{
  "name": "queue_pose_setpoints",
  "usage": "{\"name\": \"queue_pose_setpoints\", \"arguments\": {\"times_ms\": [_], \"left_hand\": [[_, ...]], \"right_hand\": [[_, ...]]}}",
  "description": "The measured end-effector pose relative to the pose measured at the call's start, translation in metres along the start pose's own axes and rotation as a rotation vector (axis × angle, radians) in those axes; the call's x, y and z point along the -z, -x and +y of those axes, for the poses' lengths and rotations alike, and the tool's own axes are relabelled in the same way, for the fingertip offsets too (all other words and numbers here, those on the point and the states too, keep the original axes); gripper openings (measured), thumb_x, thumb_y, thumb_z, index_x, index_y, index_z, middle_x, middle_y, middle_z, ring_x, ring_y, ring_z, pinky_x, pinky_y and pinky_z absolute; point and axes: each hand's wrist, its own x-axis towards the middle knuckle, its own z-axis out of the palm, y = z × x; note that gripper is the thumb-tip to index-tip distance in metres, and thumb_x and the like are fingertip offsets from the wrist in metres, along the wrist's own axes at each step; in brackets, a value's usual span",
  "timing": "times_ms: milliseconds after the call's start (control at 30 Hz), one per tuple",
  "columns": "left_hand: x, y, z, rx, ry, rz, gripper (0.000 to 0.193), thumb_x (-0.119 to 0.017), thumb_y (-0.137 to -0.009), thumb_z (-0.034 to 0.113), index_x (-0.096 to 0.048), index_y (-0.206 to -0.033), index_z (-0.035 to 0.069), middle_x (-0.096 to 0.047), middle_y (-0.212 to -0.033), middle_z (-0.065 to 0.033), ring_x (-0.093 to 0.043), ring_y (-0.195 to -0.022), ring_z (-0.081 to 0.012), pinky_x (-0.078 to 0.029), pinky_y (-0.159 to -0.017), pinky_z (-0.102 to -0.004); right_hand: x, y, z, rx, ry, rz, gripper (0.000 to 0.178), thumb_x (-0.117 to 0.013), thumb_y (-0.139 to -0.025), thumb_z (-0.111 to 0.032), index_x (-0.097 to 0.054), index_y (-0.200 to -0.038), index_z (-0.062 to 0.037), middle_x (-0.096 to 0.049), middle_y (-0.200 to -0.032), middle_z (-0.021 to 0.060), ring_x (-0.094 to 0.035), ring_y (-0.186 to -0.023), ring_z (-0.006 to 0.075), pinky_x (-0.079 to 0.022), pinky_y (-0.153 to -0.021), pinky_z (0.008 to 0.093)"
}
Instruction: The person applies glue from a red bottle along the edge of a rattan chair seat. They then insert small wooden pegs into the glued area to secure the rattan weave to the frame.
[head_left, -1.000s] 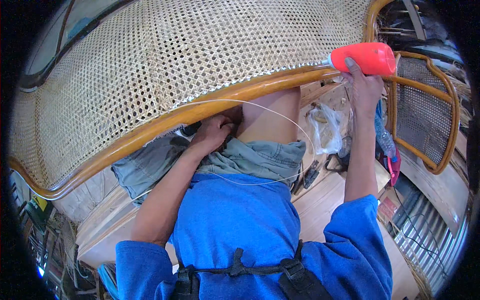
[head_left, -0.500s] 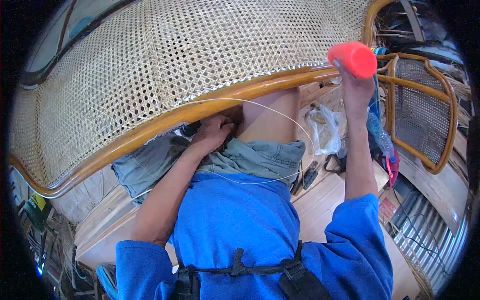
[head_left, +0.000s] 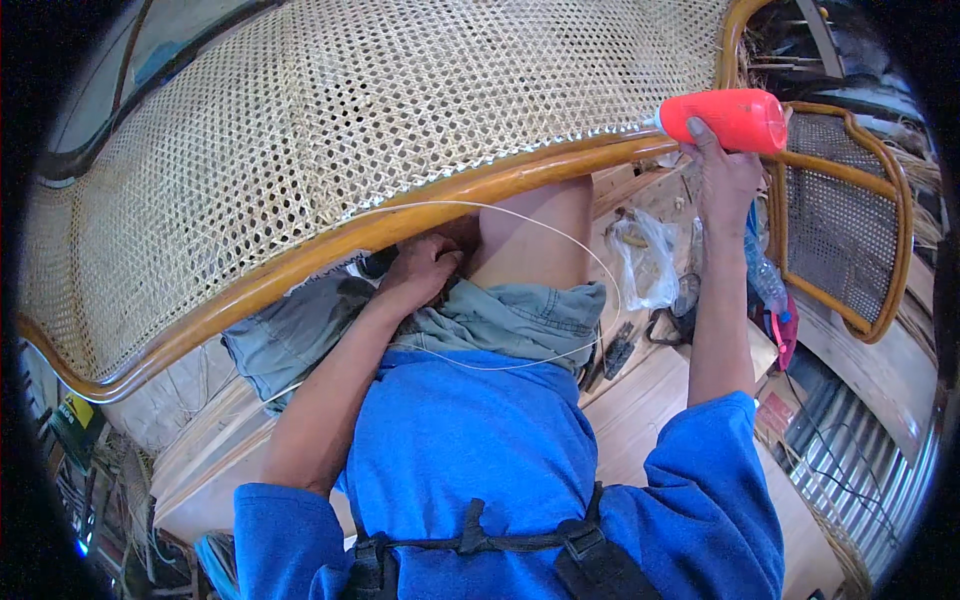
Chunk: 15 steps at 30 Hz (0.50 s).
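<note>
A cane panel (head_left: 400,100) spans the top, edged by a brown rail (head_left: 560,162). Below, the farther left hand (head_left: 425,270) has half-hidden fingers; I cannot tell their state. The right hand (head_left: 728,175) wraps its fingers around 1 red bottle (head_left: 735,118), long axis sideways above the rail's right end, nozzle (head_left: 652,124) leftward, tip contact unclear.

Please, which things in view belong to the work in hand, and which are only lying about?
In the work:
red bottle, in the right hand
woven cane panel
brown rail along its edge

Lying about:
clear plastic bag
clear plastic bottle
</note>
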Motion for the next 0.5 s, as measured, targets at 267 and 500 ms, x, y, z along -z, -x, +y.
{"name": "queue_pose_setpoints", "arguments": {"times_ms": [267, 500], "left_hand": [[-0.001, -0.001, -0.002, 0.052, -0.001, -0.025, 0.032, -0.052, -0.081, 0.026, -0.062, -0.102, 0.003, -0.059, -0.105, -0.0203, -0.053, -0.103, -0.0349, -0.039, -0.092, -0.0405], [-0.002, -0.002, -0.003, 0.023, 0.013, -0.009, 0.034, -0.052, -0.082, 0.026, -0.062, -0.103, 0.001, -0.059, -0.104, -0.0216, -0.053, -0.104, -0.0348, -0.039, -0.093, -0.0400]], "right_hand": [[0.001, -0.004, 0.011, 0.045, 0.083, -0.009, 0.032, -0.069, -0.076, -0.009, -0.056, -0.103, 0.0012, -0.062, -0.097, 0.0096, -0.062, -0.084, 0.0181, -0.055, -0.067, 0.0300], [-0.005, -0.012, 0.003, -0.011, 0.075, 0.010, 0.026, -0.071, -0.074, -0.011, -0.061, -0.093, 0.0023, -0.064, -0.089, 0.0091, -0.063, -0.076, 0.0154, -0.054, -0.063, 0.0272]]}}
